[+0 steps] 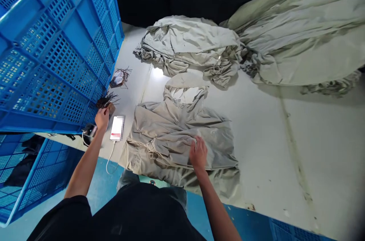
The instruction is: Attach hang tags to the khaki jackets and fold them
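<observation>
My left hand (102, 119) is at the left side of the table, its fingers pinched together at a bunch of dark, thin strings (106, 100) beside a small brown bundle (111, 108). What the fingertips hold is too small to make out. My right hand (199, 153) lies with its fingers stretched out on a grey-beige hooded jacket (182, 130). The jacket is spread on the table in front of me, its hood pointing away and its sleeve folded across the front. Just right of my left hand lies a lit phone (116, 129) with a white cable.
A large blue crate (57, 54) stands along the left, with another blue crate (31, 184) lower down. More pale garments (194, 39) lie at the back, and a long heap (308, 35) at the right. A second tag bundle (119, 78) rests by the crate on the white table (262, 138).
</observation>
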The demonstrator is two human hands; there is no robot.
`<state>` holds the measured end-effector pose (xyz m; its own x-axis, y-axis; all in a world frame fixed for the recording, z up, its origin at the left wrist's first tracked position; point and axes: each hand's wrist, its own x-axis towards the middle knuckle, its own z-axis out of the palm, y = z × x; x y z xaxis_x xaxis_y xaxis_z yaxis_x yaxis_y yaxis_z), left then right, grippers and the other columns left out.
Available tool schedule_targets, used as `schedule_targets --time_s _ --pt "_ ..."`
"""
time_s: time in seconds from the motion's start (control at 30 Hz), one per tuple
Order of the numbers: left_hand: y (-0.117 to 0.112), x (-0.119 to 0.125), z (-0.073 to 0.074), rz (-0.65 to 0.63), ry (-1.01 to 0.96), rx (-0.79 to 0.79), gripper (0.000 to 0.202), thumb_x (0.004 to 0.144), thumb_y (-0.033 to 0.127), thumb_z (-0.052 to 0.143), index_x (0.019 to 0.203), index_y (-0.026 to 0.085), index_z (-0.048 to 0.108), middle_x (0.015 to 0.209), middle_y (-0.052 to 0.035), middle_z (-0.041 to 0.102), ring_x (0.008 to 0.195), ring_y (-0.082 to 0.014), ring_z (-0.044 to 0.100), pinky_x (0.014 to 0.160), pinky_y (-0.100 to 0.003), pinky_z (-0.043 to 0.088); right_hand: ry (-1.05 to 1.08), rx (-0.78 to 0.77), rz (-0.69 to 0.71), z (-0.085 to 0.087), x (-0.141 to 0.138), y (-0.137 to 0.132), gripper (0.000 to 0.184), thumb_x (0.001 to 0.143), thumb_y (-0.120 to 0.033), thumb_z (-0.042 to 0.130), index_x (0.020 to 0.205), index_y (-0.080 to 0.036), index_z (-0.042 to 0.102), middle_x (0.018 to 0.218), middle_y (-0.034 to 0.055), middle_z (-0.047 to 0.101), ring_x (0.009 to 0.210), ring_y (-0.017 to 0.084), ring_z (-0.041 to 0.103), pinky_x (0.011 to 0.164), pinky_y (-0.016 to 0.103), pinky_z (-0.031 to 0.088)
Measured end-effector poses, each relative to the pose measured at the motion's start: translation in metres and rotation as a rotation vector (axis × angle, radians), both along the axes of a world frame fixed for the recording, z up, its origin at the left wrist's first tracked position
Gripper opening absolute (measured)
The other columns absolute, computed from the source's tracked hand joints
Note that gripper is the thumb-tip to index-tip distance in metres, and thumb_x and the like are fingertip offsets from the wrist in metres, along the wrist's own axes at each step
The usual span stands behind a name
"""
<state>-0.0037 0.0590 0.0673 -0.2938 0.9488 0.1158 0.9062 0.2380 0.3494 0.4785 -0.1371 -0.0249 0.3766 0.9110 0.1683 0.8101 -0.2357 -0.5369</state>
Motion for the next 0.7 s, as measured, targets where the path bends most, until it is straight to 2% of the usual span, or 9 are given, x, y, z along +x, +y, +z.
schedule_targets --time_s 0.1,0.2,0.4,0.53,0.7 --pt "-0.006 -0.001 0.001 -0.003 0.012 0.002 0.031 0.096 0.037 0.047 0.107 0.021 0.072 0.109 -0.0111 0.069 0.093 -0.0240 0.065 0.072 -0.030 0.042 0.019 0.010 -0.033 -0.003 -0.015 0.010 0.050 0.101 -0.042 0.028 0.132 -0.013 0.054 0.136 0.0197 0.056 0.134 0.031 0.046 0.107 0.055 0.039" --pt "-0.009 -0.001 0.003 -0.012 0.000 0.004 0.030 0.096 0.036 0.048 0.104 0.021 0.072 0.105 -0.0107 0.069 0.092 -0.0237 0.065 0.074 -0.030 0.043 0.026 -0.009 0.011 -0.011 -0.027 0.021 0.052 0.101 -0.043 0.027 0.132 -0.013 0.055 0.136 0.0193 0.057 0.133 0.030 0.048 0.108 0.053 0.039" --pt "-0.012 0.000 0.010 -0.031 -0.037 0.042 0.031 0.096 0.033 0.045 0.102 0.018 0.072 0.100 -0.0113 0.068 0.091 -0.0226 0.064 0.080 -0.029 0.045 -0.040 -0.048 0.036 -0.033 -0.038 0.024 0.054 0.102 -0.042 0.026 0.134 -0.009 0.055 0.145 0.0203 0.050 0.140 0.030 0.039 0.112 0.052 0.034" --pt "-0.011 -0.001 0.022 -0.047 -0.075 0.068 0.030 0.094 0.031 0.046 0.102 0.017 0.072 0.100 -0.0113 0.068 0.091 -0.0229 0.063 0.082 -0.030 0.046 -0.084 -0.030 0.003 -0.043 -0.043 0.021 0.053 0.102 -0.037 0.024 0.134 -0.010 0.056 0.148 0.0176 0.048 0.142 0.029 0.036 0.113 0.051 0.031" --pt "-0.012 0.002 0.043 -0.057 -0.092 0.135 0.029 0.093 0.030 0.048 0.101 0.015 0.072 0.106 -0.0129 0.064 0.093 -0.0236 0.062 0.085 -0.032 0.047 -0.113 -0.001 -0.012 -0.047 -0.043 0.023 0.052 0.101 -0.036 0.023 0.133 -0.011 0.057 0.146 0.0159 0.051 0.139 0.028 0.039 0.112 0.048 0.032"
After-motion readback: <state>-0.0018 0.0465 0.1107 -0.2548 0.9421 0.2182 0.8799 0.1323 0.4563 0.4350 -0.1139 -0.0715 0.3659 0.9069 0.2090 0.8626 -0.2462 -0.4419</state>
